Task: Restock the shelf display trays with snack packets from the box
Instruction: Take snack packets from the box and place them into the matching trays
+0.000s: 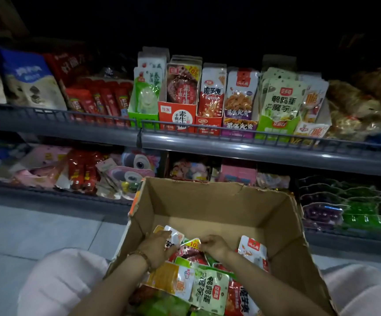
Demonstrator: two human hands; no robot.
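A torn cardboard box (210, 201) sits between my knees, its near half filled with mixed snack packets (210, 286). My left hand (156, 246) grips a white packet (176, 236) at the box's left side. My right hand (214, 246) pinches the corner of a red packet with a yellow "10%" tag (191, 246) in the middle of the pile. On the upper shelf stand the display trays: green (142, 117), red (177, 117), another red (207, 125), purple (238, 126), light green (276, 127) and orange-white (310, 131), all holding upright packets.
A grey wire rail (253, 135) runs along the upper shelf's front edge. Blue bags (27, 80) and red sticks (100, 99) fill the shelf's left; brown packs (356, 103) its right. The lower shelf (70, 192) holds toys and sweets. Grey floor tiles (36, 226) lie at left.
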